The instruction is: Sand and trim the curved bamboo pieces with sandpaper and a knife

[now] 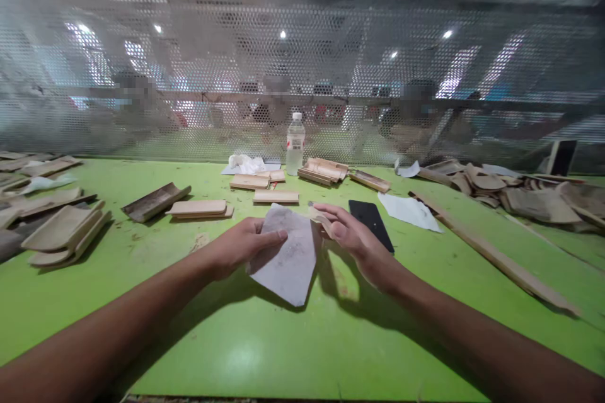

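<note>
A greyish white sheet [290, 258], marked with dark smudges, is held over the green table [246, 352]. My left hand [246, 244] grips its left side, thumb on top and fingers hidden beneath. Just right of the sheet, my right hand [352, 236] is closed around a small pale piece [322, 220], pinched between thumb and fingers. The piece is partly covered by the fingers, so its full shape cannot be made out. A black phone-like slab [371, 221] lies beside my right hand.
Curved wooden pieces [70, 230] lie at the left, with more [275, 196] ahead. A bottle [295, 146] stands before a perforated screen [321, 63]. Rightward are a white sheet [410, 211], a long strip [491, 252] and a wood pile [539, 195]. Blurred people show behind the screen.
</note>
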Demonstrator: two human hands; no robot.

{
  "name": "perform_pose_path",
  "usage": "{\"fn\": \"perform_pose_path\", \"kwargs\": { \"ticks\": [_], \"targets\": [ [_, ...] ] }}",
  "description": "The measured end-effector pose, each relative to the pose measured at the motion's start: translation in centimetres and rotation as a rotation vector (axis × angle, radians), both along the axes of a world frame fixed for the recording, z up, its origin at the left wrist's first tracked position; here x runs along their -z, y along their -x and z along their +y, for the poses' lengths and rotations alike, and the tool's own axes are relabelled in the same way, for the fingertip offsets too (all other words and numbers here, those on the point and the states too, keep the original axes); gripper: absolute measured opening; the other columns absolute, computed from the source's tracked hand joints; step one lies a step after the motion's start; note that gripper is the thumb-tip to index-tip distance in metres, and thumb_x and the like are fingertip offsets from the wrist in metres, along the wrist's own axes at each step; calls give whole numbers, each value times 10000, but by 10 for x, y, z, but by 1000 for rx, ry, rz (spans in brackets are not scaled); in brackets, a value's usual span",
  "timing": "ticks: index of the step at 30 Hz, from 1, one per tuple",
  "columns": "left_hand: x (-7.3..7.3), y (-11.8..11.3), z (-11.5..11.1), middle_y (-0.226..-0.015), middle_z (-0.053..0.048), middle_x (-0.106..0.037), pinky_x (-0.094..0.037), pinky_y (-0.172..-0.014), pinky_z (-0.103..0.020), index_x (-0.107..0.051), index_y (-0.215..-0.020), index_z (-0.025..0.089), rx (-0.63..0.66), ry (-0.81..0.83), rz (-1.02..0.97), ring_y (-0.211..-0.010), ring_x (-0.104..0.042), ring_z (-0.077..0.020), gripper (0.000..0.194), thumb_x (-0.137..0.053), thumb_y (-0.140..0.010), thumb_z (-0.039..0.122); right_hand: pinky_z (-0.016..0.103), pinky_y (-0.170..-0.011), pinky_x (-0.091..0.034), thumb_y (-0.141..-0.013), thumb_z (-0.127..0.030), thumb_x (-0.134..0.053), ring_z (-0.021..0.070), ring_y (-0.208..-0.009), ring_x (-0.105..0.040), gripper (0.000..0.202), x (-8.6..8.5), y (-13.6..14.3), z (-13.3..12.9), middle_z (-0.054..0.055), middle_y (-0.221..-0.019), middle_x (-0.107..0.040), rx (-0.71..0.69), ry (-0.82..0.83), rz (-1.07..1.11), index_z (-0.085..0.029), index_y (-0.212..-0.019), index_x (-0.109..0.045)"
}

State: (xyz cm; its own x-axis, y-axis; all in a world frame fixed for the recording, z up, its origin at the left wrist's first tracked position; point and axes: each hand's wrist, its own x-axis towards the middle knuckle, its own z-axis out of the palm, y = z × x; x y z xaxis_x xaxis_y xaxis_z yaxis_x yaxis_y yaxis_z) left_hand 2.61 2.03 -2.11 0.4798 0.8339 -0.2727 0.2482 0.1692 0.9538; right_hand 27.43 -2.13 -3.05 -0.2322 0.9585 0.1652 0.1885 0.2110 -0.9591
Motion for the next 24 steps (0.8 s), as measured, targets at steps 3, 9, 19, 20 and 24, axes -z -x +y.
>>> {"fn": "perform_pose_path", "kwargs": {
  "ticks": [3,9,19,20,24],
  "targets": [
    [0,0,0,-855,-79,-763,-496,-646,-296,-716,-984,141,9,12,-12,-697,-679,-207,412,-794,-800,502,704,-1116,-374,-784,-819,-618,438,-1430,-448,880,1,-1,0,189,-1568,-472,24,-39,-51,-287,-1474,-490],
    [-5,-10,-13,-866,-82,-757,-489,-633,-287,-758,-987,145,67,-63,-121,-721,-671,-216,555,-571,-930,664,729,-1162,-288,-678,-812,-737,487,-1512,-280,1111,3,8,-4,248,-1657,-286,-5,-358,-542,-206,-1552,-416],
    [3,-17,-25,-989,-129,-772,-543,-798,-320,-766,-974,138,0,41,-175,-913,-703,-264,539,-689,-860,659,687,-1218,-211,-779,-793,-668,432,-1563,-174,1235,19,18,1,297,-1665,-240,-43,-799,-801,-124,-1651,-104],
    [7,-18,-25,-1016,-142,-773,-550,-832,-341,-764,-1003,133,-21,72,-209,-949,-707,-278,551,-681,-867,660,678,-1228,-202,-768,-798,-676,422,-1566,-173,1294,20,18,2,293,-1664,-247,-43,-804,-801,-121,-1656,-23],
    [17,-24,-26,-1046,-170,-778,-570,-834,-374,-749,-1085,122,-117,122,-289,-941,-720,-293,565,-661,-891,646,663,-1240,-195,-745,-812,-687,413,-1567,-171,1381,23,20,2,288,-1679,-206,-48,-769,-814,-114,-1652,86]
  ]
}}
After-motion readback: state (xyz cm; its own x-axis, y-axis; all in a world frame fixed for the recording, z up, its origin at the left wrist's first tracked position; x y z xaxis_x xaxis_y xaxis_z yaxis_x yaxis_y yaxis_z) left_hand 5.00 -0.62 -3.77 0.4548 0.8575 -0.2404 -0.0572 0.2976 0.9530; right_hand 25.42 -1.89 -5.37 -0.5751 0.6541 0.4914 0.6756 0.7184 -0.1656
